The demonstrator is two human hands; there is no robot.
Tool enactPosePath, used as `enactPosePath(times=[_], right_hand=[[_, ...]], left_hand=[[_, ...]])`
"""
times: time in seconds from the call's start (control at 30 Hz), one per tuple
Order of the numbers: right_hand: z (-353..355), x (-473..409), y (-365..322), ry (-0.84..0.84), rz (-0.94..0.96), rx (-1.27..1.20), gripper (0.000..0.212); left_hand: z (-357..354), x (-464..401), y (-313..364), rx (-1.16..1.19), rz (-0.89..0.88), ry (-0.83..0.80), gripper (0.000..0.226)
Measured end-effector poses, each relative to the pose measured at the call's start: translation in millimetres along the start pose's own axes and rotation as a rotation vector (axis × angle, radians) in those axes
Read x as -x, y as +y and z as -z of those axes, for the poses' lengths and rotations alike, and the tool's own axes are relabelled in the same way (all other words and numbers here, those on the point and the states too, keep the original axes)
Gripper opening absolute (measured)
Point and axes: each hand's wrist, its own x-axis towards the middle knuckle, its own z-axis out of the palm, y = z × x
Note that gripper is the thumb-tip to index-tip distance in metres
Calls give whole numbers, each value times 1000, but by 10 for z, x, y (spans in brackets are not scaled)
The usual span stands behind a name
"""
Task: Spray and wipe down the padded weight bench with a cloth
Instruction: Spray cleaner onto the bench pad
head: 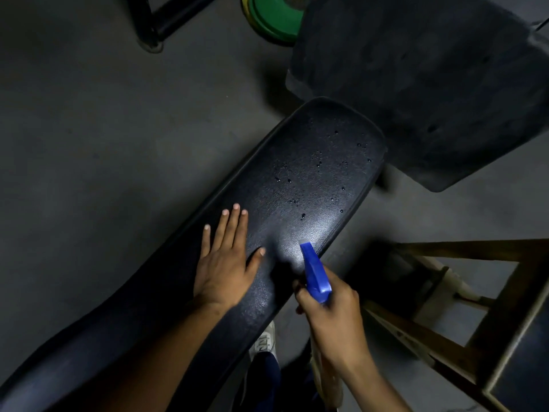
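The padded weight bench (297, 203) lies diagonally across the view, from the lower left corner up to the middle, where its rounded end stops just beside a second dark pad (430, 84). Its black textured cover shines under the light, and many small water droplets (319, 165) sit on the far half of it, scattered toward the rounded end.

The left hand (225, 263) lies flat on the bench, palm down, with the fingers spread wide and pointing toward the far end; it holds nothing. The thumb reaches out to the right, toward the bright spot on the cover.

The right hand (329, 313) is closed around the neck of a spray bottle (316, 275). The blue spray head points forward and a little down, over the near right edge of the bench, with the nozzle just above the shiny part of the pad. A finger curls around the front of the head, where a trigger would be, but I cannot see the trigger itself. The body of the bottle, pale and half clear, hangs below the wrist and is blurred.

Under the bench edge a white shoe (264, 340) stands on the grey floor (89, 129). At the right there is a wooden frame (475, 292). At the top edge a green weight plate (273, 16) rests on the floor, and beside it a black metal frame (166, 19).
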Motion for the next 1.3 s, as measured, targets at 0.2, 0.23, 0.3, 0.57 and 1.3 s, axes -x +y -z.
enactPosePath(times=[0.2, 0.23, 0.3, 0.57, 1.3], right_hand=[[-87, -27, -62, -88, 34, 54, 13], [-99, -16, -72, -109, 46, 66, 15], [-133, 19, -71, -149, 73, 110, 15], [-53, 218, 180, -200, 63, 214, 12], [633, 223, 199, -400, 121, 450, 22]], left_hand=[[-94, 265, 14, -34, 57, 17, 82], [-102, 298, 21, -35, 66, 18, 82], [-114, 371, 29, -32, 80, 20, 82], [-148, 554, 57, -28, 124, 13, 82], [-56, 976, -38, 11, 276, -30, 96]])
